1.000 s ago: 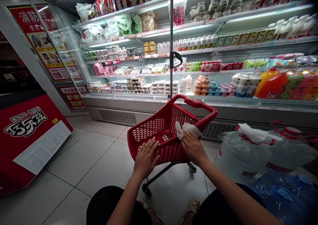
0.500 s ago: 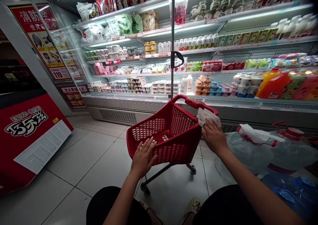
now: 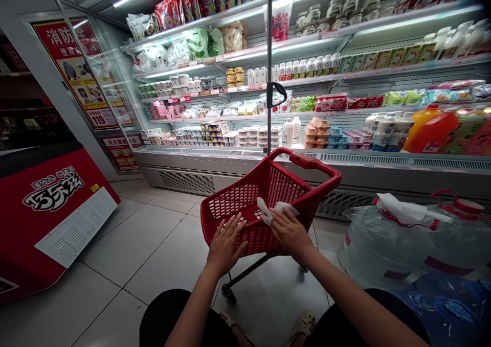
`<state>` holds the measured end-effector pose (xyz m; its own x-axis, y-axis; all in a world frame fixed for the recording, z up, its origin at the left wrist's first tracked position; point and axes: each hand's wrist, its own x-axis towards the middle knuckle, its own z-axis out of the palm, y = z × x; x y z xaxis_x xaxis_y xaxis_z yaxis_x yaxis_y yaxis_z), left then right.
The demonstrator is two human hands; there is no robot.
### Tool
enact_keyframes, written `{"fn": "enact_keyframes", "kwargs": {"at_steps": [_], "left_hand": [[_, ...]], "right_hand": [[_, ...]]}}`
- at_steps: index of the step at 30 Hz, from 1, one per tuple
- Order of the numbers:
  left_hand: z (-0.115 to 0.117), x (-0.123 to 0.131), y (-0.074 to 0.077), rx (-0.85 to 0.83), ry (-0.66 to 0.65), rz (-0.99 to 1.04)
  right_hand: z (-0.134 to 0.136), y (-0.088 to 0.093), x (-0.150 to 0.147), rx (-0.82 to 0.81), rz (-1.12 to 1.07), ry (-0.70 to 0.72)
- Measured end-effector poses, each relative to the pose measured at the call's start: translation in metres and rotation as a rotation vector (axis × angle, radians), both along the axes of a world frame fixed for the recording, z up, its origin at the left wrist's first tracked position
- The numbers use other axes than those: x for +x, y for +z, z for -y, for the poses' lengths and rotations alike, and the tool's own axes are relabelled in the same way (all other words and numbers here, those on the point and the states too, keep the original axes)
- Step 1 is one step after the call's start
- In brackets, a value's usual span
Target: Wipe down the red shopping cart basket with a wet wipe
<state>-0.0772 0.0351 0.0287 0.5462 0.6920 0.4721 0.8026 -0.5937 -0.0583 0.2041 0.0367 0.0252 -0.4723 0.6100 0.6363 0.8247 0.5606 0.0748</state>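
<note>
A small red shopping cart (image 3: 253, 181) with a mesh basket stands side-on before me on the tiles. My left hand (image 3: 225, 242) lies against its near rim, fingers stretched out and apart, holding nothing. On the same rim, further right, my right hand (image 3: 289, 233) presses a white tissue (image 3: 286, 207) over the edge. Part of the tissue sticks up above the fingers, and the rest is hidden under the hand. The cart's handle (image 3: 303, 159) is at the upper right, untouched by either hand.
Behind the cart runs a glass-doored fridge with a door handle (image 3: 276, 94) and stocked shelves. Large water jugs (image 3: 387, 245) stand close on my right, with a white tissue (image 3: 402, 207) on top. A red freezer (image 3: 69, 219) stands at the left.
My right hand has moved left with the tissue, from the handle end of the cart to the middle of its near rim. My left hand stays on the rim.
</note>
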Motion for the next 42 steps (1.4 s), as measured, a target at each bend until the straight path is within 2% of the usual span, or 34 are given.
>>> {"fn": "enact_keyframes", "kwargs": {"at_steps": [2,8,11,13,17,24,27,32,37,40,42], "left_hand": [[0.0,-0.003,0.001,-0.007,-0.001,-0.006],[-0.002,0.0,0.002,-0.009,-0.021,-0.013],[-0.002,0.003,0.001,0.003,-0.02,-0.008],[-0.002,0.003,0.0,0.011,-0.021,-0.006],[-0.002,0.004,0.0,0.011,-0.017,-0.001],[0.0,0.011,-0.002,0.0,-0.007,0.005],[0.001,0.015,-0.003,0.004,-0.007,0.013],[0.003,0.023,-0.004,-0.02,0.003,0.059],[0.011,0.035,-0.002,-0.071,-0.002,0.079],[0.019,0.043,0.001,-0.101,-0.004,0.127],[0.025,0.046,0.004,-0.134,-0.011,0.172]], "right_hand": [[-0.003,0.008,0.032,0.022,0.022,-0.047],[-0.017,0.032,0.131,0.117,0.017,-0.32],[-0.022,0.032,0.154,0.162,-0.033,-0.456],[-0.022,0.028,0.156,0.171,-0.075,-0.491],[-0.016,0.014,0.127,0.167,-0.102,-0.456],[0.0,-0.013,0.027,0.064,-0.067,-0.233],[0.002,-0.018,-0.003,0.036,-0.09,-0.161],[0.005,-0.021,-0.034,-0.016,-0.11,-0.048],[0.012,-0.036,-0.064,-0.053,-0.094,0.049],[0.016,-0.042,-0.069,-0.058,-0.084,0.076],[0.017,-0.039,-0.062,-0.055,-0.07,0.105]]}}
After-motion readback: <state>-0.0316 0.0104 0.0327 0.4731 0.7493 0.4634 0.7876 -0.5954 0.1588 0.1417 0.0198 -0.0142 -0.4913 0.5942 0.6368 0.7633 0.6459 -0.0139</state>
